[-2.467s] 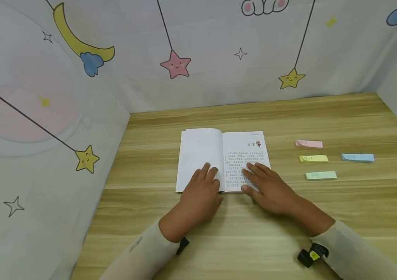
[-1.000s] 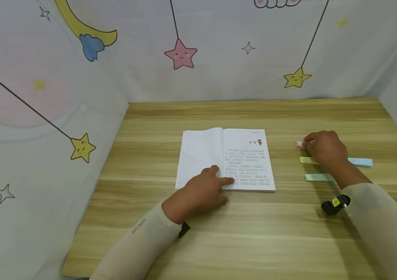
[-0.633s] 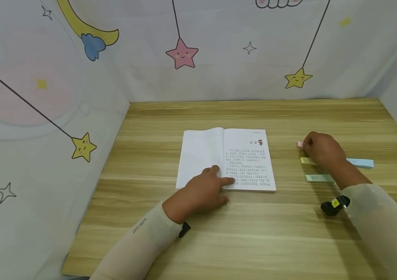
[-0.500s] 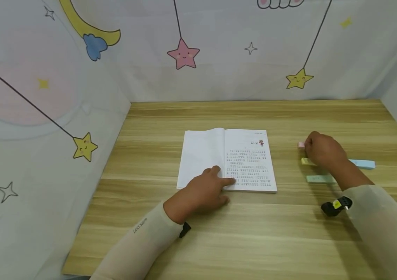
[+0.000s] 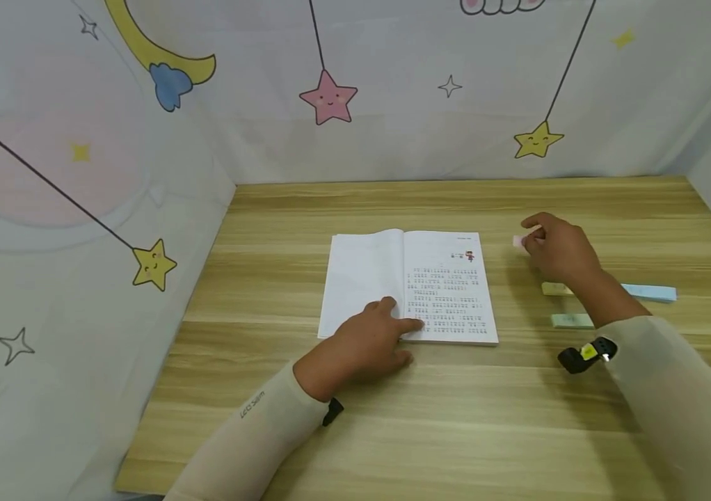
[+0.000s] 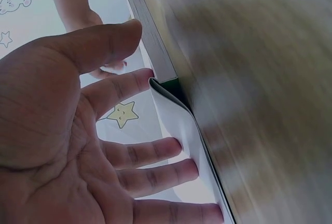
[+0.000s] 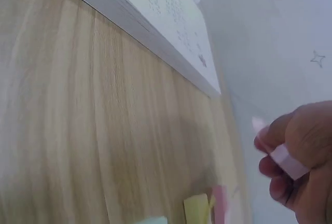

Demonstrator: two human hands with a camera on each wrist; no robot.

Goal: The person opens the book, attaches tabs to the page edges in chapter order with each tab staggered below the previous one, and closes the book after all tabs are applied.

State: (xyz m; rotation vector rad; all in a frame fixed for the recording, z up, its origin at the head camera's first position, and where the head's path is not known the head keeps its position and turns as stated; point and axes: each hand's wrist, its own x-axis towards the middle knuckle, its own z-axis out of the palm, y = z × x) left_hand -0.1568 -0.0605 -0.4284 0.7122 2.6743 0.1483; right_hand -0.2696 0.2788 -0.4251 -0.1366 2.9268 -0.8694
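An open book lies on the wooden table, left page blank, right page printed. My left hand rests on its lower edge near the spine, fingers extended, one fingertip on the printed page. To the right of the book, my right hand is raised above the table. Between its thumb and fingers it pinches a pale pink sticky note, whose end shows past the fingers. Below that hand, the right wrist view shows a pink sticky note pad on the table; in the head view the hand hides it.
A yellow pad and a green pad lie under the right forearm, which partly covers them. Further right is a blue pad. A cartoon-printed white curtain stands along the table's back and sides.
The right hand moved from the book to the pink pad, pinched a note there, and has now lifted it up and leftward. The left hand shifted slightly, then stayed on the book.
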